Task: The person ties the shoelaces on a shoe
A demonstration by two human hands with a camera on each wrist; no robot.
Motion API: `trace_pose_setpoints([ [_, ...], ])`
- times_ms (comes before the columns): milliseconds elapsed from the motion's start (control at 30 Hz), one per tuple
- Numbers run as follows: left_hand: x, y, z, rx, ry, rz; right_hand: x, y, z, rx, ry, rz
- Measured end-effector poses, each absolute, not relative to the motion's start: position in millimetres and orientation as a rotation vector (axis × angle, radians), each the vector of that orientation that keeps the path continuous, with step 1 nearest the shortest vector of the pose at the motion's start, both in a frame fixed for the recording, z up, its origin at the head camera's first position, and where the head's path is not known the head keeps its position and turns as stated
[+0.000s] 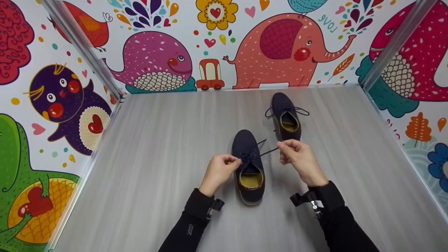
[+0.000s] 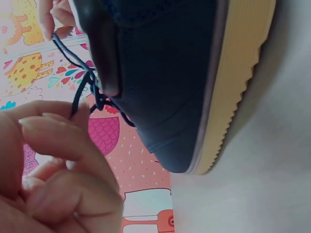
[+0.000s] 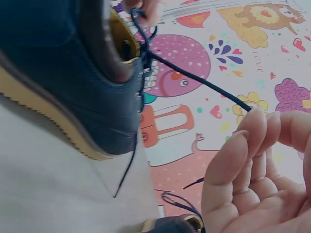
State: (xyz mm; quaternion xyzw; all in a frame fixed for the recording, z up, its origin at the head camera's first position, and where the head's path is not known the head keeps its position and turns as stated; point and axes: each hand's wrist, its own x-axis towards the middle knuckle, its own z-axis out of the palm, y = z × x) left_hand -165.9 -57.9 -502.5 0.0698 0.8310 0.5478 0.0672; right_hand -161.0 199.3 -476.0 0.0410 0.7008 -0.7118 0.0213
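A dark navy shoe (image 1: 244, 142) with a yellow lining stands on the grey floor, its toe pointing away from me. At its lacing, my left hand (image 1: 217, 172) pinches a loop of the shoelace between thumb and fingertip. To the right of the shoe, my right hand (image 1: 303, 161) pinches the other part of the lace (image 3: 204, 83), drawn out straight from the knot. A loose lace end (image 3: 125, 174) hangs down beside the shoe in the right wrist view. The left wrist view shows the shoe's ridged tan sole (image 2: 238, 73).
A second navy shoe (image 1: 280, 102) stands farther back on the right, its laces in a bow; my right hand is just in front of its heel. Walls with cartoon animals (image 1: 157, 52) and metal edging (image 1: 84, 52) enclose the grey floor (image 1: 147, 147) at the back and sides.
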Motion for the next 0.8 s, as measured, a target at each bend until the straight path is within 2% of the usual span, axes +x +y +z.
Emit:
trace_pose_setpoints([
  [200, -166.0, -57.5, -500.2, 0.176, 2.506, 1.651, -159.4, 191.0, -475.1, 0.018, 2.256, -2.166],
  [600, -168.5, -57.0, -499.8, 0.183, 2.505, 1.693, -181.2, 163.8, -483.1, -0.335, 2.602, -1.685],
  [800, -169.0, -57.3, -500.1, 0.184, 2.495, 1.710, -190.3, 159.3, -474.0, -0.351, 2.471, -1.946],
])
